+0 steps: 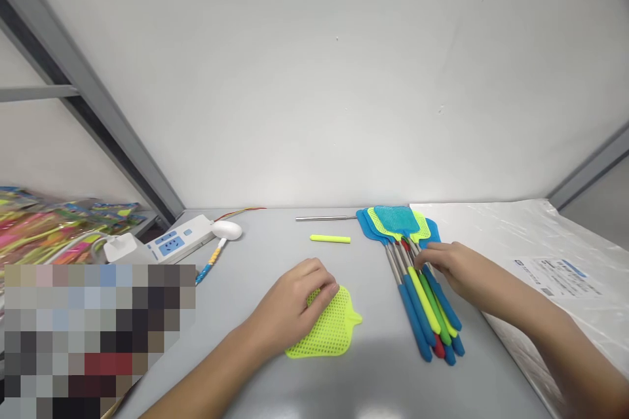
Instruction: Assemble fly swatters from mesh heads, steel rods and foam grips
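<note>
My left hand (301,306) is closed over a loose yellow-green fly swatter head (330,335), a perforated plastic paddle lying flat on the table. Its thumb and curled fingers press at the upper left of the paddle. To the right, my right hand (446,267) reaches into a pile of fly swatters (417,294), fingers bent around the metal shafts near the tops of the grips; the fingertips are partly hidden. Blue, yellow, green and red grips point towards me, with blue and yellow-green heads at the far end. Behind the loose head lie a yellow handle sleeve (330,239) and a thin metal rod (325,218).
A white power strip (179,240) with a plugged-in adapter and a white oval device (227,230) on a cable stand at the left. White wrapping sheet (511,236) covers the right side. Bagged colourful goods (44,226) lie far left. A white wall closes the back.
</note>
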The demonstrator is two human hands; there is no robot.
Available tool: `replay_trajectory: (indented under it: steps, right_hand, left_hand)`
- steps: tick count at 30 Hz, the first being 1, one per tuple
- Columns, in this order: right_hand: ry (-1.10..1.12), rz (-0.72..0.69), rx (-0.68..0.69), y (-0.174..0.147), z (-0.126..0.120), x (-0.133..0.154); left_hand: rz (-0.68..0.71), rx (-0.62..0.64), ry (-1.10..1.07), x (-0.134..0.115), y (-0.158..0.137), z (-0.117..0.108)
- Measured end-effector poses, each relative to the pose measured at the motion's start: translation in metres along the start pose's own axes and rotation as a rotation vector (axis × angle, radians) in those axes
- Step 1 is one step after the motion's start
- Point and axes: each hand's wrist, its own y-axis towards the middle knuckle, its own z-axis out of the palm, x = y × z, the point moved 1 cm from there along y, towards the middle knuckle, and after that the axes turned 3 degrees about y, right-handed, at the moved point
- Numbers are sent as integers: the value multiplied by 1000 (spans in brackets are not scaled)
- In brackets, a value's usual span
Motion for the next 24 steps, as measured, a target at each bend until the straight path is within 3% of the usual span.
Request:
replay_trajectory:
  steps: [6, 12, 17, 24]
  right_hand:
    - [-81, -97, -94, 12, 3, 13]
    - [-260, -222, -23, 38, 4, 67]
    - [-382, -298, -42, 97, 18, 107]
    - [-421, -286, -108, 178, 54, 108]
  left_hand:
    - [49, 27, 67, -3, -2, 1]
    - [106, 58, 177, -7, -10, 11]
    - [136, 24, 242, -4, -13, 20]
    - [83, -50, 327, 13, -12, 23]
